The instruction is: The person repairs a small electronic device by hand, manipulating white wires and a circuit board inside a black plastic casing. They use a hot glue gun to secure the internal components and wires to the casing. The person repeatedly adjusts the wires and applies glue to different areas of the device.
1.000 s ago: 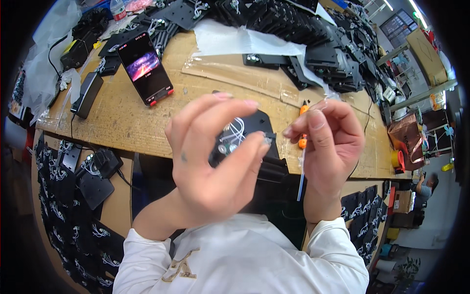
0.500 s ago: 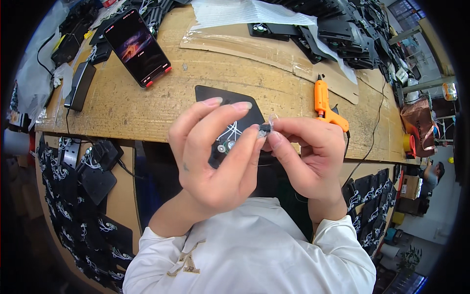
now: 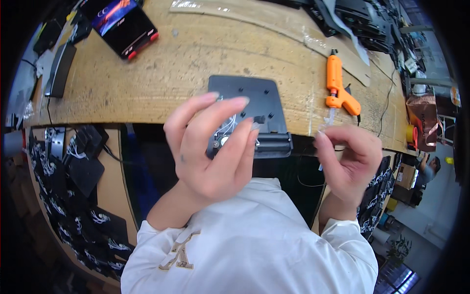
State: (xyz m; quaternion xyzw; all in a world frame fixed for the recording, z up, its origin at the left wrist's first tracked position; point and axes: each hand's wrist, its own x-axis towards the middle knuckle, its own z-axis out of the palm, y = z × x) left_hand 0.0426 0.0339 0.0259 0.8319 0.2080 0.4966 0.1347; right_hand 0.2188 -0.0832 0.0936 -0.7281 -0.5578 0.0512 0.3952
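Observation:
My left hand (image 3: 208, 152) is raised over the near edge of the workbench, thumb and forefinger pinched together, the other fingers raised. At those fingertips is a small black piece (image 3: 260, 119) with a clear bit beside it. Behind the hand is a dark plastic panel (image 3: 269, 103) with small pegs, white wires (image 3: 226, 125) and a thick black bar along its near side; my fingers hide part of it. Off to the right, my right hand (image 3: 350, 159) is slightly blurred, its thumb and forefinger pinching something clear and thin, hard to make out, just below the orange glue gun (image 3: 335, 78).
A phone (image 3: 122, 29) on a red stand is at the back left, near a black oblong device (image 3: 60, 71). Cardboard (image 3: 274, 27) and piled black parts (image 3: 362, 22) line the back. Wired panels (image 3: 93, 215) fill the lower left; more are at the lower right. A cable trails from the glue gun.
My right hand has drawn away to the right from my left, which keeps the small black piece. The view has shifted, so the bench sits higher and more of the panel shows.

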